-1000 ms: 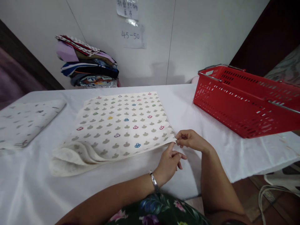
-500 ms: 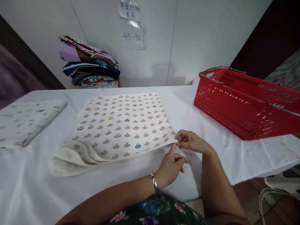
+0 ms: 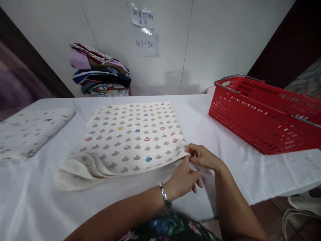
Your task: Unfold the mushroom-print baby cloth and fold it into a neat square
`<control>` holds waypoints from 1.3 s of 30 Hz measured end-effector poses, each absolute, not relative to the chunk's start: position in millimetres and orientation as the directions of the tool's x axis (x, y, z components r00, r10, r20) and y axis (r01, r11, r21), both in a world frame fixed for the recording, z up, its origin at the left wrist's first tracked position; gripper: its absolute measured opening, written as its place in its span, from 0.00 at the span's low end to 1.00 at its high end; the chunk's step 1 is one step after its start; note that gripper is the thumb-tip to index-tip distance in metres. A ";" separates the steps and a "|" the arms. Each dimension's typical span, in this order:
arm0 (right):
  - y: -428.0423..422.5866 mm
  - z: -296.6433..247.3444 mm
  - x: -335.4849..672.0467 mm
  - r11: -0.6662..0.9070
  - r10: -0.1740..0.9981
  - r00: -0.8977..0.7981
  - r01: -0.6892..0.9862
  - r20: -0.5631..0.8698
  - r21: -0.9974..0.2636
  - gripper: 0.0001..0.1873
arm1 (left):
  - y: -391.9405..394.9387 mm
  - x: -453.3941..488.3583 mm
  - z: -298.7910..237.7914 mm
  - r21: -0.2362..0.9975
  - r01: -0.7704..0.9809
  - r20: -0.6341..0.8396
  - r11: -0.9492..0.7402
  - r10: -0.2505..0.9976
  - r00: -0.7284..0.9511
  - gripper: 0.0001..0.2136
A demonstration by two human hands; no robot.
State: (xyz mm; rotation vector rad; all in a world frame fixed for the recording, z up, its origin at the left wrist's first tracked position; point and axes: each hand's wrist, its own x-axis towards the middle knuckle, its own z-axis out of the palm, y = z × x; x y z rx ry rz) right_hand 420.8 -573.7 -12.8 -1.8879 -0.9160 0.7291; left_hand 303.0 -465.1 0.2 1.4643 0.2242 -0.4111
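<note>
A folded cream cloth (image 3: pixel 132 140) printed with small grey and coloured shapes lies on the white-covered table (image 3: pixel 37 201). Its layered edges fan out at the near left. My right hand (image 3: pixel 204 156) pinches the cloth's near right corner between thumb and fingers. My left hand (image 3: pixel 184 179), with a silver bracelet on the wrist, sits just below that corner; its raised fingertip touches the same corner and the other fingers are curled.
A red plastic basket (image 3: pixel 265 117) with metal handles stands at the right. Another folded patterned cloth (image 3: pixel 27 129) lies at the far left. A stack of folded fabrics (image 3: pixel 100 72) leans against the white wall at the back, under paper notes.
Both hands stay at the cloth's near right corner. My left fingertip has moved up onto the corner. The view has tilted slightly downward.
</note>
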 end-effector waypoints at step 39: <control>-572.3 -25.2 427.5 -0.373 0.808 0.572 0.312 -0.140 -0.874 0.03 | -381.5 304.3 -50.9 0.387 -0.208 0.340 -0.898 -0.071 0.938 0.12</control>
